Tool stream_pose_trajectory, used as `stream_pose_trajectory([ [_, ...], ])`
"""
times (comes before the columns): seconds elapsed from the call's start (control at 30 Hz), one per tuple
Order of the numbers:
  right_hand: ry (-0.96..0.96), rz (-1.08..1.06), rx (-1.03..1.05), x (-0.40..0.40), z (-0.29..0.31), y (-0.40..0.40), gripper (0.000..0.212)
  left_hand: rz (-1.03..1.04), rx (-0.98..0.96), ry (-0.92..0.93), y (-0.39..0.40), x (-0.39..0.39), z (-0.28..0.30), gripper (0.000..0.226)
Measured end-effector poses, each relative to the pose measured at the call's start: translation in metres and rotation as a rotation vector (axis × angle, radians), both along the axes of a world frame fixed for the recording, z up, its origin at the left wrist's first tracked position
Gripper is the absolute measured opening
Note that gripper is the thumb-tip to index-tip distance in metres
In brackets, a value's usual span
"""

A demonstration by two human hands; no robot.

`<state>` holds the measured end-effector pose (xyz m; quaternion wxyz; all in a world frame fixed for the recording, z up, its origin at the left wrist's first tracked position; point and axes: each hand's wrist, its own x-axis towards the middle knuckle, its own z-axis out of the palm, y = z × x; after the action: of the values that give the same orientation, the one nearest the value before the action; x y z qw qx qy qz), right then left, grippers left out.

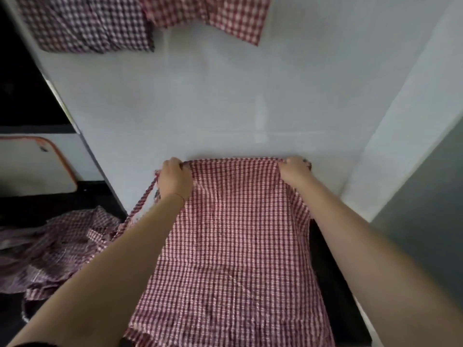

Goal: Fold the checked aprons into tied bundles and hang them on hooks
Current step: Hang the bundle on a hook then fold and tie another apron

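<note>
While two checked aprons [150, 21] already hang at the upper left of the frame, the left hand [174, 180] and right hand [295, 170] each pinch a top corner of the centre apron [233, 246], unfolded, and a crumpled heap [57, 249] waits lower left.

Both bare arms reach forward; left hand [174, 177] and right hand [295, 169] pinch red-and-white checked cloth apron [233, 246] top corners.

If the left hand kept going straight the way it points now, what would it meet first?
Probably the pale wall. The left hand grips the red checked apron at its far edge, pointing away from the person; nothing else shows between, though depth is unclear.
</note>
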<state>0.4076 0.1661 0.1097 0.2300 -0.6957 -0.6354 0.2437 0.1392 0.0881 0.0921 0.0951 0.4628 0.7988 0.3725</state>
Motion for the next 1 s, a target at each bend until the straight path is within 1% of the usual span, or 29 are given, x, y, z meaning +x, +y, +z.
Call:
stream_pose_trajectory([
  [0.07,0.052,-0.02,0.207,-0.003,0.011,-0.011,0.037,-0.029,0.189,0.039,-0.008,0.002,0.013,0.025],
  [0.13,-0.025,0.035,0.503,-0.004,0.005,-0.023,0.032,-0.06,0.325,0.144,-0.012,0.002,0.012,0.021],
  [0.17,-0.108,0.095,0.612,-0.002,-0.005,-0.027,0.036,-0.073,0.329,0.191,-0.013,0.001,0.005,0.023],
  [0.2,-0.184,0.132,0.647,0.0,-0.017,-0.028,0.043,-0.088,0.295,0.219,-0.013,0.001,-0.003,0.025],
  [0.23,-0.237,0.135,0.597,0.002,-0.029,-0.029,0.047,-0.098,0.223,0.238,-0.015,0.002,-0.013,0.027],
  [0.27,-0.249,0.136,0.523,0.003,-0.04,-0.03,0.048,-0.107,0.15,0.249,-0.018,0.004,-0.024,0.03],
  [0.33,-0.242,0.161,0.419,0.005,-0.054,-0.036,0.046,-0.134,0.032,0.246,-0.025,0.008,-0.042,0.036],
  [0.43,-0.242,0.213,0.297,0.008,-0.065,-0.043,0.043,-0.151,-0.114,0.241,-0.031,0.01,-0.064,0.036],
  [0.57,-0.256,0.243,0.187,0.012,-0.062,-0.047,0.041,-0.166,-0.162,0.265,-0.039,0.012,-0.066,0.033],
  [0.6,-0.302,0.263,0.103,0.012,-0.054,-0.048,0.04,-0.171,-0.178,0.257,-0.039,0.012,-0.062,0.034],
  [0.63,-0.368,0.286,-0.049,0.013,-0.046,-0.05,0.041,-0.18,-0.222,0.253,-0.041,0.015,-0.056,0.035],
  [0.7,-0.482,0.321,-0.463,0.009,-0.03,-0.058,0.049,-0.19,-0.398,0.262,-0.042,0.019,-0.045,0.036],
  [0.73,-0.542,0.336,-0.669,0.007,-0.024,-0.064,0.059,-0.215,-0.553,0.292,-0.042,0.022,-0.039,0.035],
  [0.8,-0.671,0.381,-0.979,0.002,-0.017,-0.074,0.08,-0.389,-0.993,0.376,-0.041,0.028,-0.033,0.039],
  [0.83,-0.715,0.402,-1.063,0.0,-0.017,-0.077,0.089,-0.483,-1.238,0.374,-0.042,0.031,-0.033,0.042],
  [0.87,-0.735,0.427,-1.1,-0.003,-0.019,-0.079,0.096,-0.546,-1.456,0.343,-0.042,0.034,-0.034,0.047],
  [0.9,-0.747,0.451,-1.101,-0.005,-0.023,-0.081,0.103,-0.577,-1.628,0.27,-0.04,0.035,-0.042,0.052],
  [0.93,-0.754,0.475,-1.086,-0.007,-0.029,-0.083,0.107,-0.585,-1.718,0.19,-0.039,0.036,-0.051,0.054],
  [0.97,-0.747,0.502,-1.081,-0.009,-0.036,-0.084,0.109,-0.582,-1.734,0.154,-0.038,0.038,-0.062,0.052],
  [1.0,-0.735,0.526,-1.092,-0.011,-0.049,-0.084,0.109,-0.595,-1.662,0.184,-0.037,0.04,-0.078,0.047],
])
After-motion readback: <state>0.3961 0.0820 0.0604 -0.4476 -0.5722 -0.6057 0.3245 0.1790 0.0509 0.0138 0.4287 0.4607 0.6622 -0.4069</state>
